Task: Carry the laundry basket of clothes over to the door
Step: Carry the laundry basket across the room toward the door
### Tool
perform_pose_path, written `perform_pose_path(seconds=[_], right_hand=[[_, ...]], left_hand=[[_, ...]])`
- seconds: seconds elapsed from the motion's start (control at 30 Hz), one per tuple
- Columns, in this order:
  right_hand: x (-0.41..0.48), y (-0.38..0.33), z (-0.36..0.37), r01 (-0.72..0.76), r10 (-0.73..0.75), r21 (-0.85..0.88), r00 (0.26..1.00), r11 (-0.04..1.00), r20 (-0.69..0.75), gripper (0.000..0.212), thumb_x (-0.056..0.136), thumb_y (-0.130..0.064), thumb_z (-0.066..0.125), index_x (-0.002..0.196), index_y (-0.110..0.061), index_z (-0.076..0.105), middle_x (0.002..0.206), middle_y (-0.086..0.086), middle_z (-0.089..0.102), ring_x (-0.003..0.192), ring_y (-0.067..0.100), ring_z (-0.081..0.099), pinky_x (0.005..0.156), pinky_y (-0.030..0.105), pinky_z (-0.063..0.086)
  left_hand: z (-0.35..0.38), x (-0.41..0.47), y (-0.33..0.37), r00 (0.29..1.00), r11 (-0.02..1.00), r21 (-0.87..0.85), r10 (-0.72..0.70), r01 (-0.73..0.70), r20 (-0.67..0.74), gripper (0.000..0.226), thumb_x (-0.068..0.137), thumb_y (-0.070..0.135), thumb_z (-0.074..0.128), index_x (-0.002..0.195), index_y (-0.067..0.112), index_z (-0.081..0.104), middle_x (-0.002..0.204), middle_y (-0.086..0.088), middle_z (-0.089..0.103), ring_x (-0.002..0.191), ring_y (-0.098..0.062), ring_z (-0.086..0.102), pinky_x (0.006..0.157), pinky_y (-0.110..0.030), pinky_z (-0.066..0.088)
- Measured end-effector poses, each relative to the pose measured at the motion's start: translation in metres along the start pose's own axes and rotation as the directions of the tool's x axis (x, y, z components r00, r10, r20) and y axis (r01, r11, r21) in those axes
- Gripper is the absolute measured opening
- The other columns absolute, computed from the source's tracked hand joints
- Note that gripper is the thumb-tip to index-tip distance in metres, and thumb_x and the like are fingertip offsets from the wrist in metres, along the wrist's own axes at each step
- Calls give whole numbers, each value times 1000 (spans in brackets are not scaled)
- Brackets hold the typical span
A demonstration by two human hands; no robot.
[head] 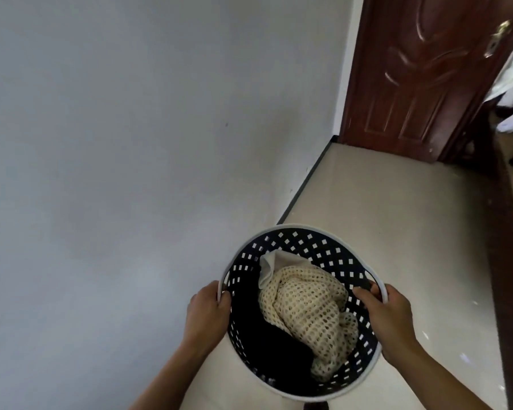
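The laundry basket [301,232] of clothes [305,309] is held up near the wall, its rim gripped by the left hand [209,316] and right hand [387,322]. The carrying step is underway. The door [421,72] stands far right; more steps are needed.

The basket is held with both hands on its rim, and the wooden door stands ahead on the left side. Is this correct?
Not quite. The head view shows the door ahead on the right. The rest holds: left hand and right hand grip the rim of the basket.
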State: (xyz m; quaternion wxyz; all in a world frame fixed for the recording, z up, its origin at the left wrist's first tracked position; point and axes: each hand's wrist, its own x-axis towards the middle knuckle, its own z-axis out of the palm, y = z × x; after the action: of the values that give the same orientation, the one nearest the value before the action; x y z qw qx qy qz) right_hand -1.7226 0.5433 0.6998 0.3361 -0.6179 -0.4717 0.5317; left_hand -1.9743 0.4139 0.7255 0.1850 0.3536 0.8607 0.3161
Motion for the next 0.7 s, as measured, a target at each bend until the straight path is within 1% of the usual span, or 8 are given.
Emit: perform_pose_path(seconds=[0.07,0.13,0.23,0.37,0.47,0.53,0.63,0.7], right_hand=[[36,-20,5,0,0,6,1000,1000,-14,24,79,-17,74,73,-6,53,79,25,61,72,29,55,70,48,50],[69,-41,10,3,-3,6,1000,1000,-24,24,79,-16,73,71,-8,52,77,19,60,72,28,54,69,47,48],[113,-69,20,4,-4,3,999,1000,-54,25,80,-17,72,71,-8,51,78,23,60,71,28,54,67,44,48],[172,-98,37,-12,15,31,994,999,-108,25,78,-16,73,71,-7,51,74,19,55,70,28,51,65,41,43],[219,-113,53,-43,52,53,982,998,-184,33,78,-18,73,80,8,53,83,35,60,72,30,53,66,43,46],[247,-125,63,-49,67,79,969,996,-237,38,79,-19,72,89,14,55,94,37,64,74,30,54,68,43,48],[284,-148,71,-55,94,129,941,990,-326,30,79,-17,72,81,7,55,81,28,61,76,31,55,72,48,50],[307,-162,68,-57,113,157,919,986,-377,26,79,-16,73,77,2,54,80,24,60,76,32,55,73,49,50]], left_hand=[[10,41,20,999,1000,-5,23,-23,23,25,86,16,43,64,6,53,56,-1,55,57,-20,49,57,-35,40],[18,80,40,999,999,-6,42,-42,28,26,86,16,44,65,5,53,55,0,53,55,-20,48,56,-34,39],[26,133,64,997,998,-17,69,-68,44,27,85,13,44,59,10,46,51,2,48,53,-18,45,54,-33,36],[44,215,93,989,993,-18,117,-116,94,25,85,13,43,64,4,51,51,2,48,51,-16,43,53,-32,36],[63,281,116,973,984,-18,179,-178,146,26,86,13,43,62,5,49,52,2,48,51,-15,43,52,-31,35],[75,325,132,962,977,-17,213,-213,173,25,86,13,44,62,8,50,53,2,49,51,-15,44,52,-31,35],[90,387,166,939,959,-8,279,-283,200,25,88,15,43,68,4,54,57,-1,53,55,-17,47,54,-31,37],[103,422,194,913,938,-8,341,-348,224,26,89,16,42,73,2,58,61,-5,57,57,-19,49,55,-31,37]])
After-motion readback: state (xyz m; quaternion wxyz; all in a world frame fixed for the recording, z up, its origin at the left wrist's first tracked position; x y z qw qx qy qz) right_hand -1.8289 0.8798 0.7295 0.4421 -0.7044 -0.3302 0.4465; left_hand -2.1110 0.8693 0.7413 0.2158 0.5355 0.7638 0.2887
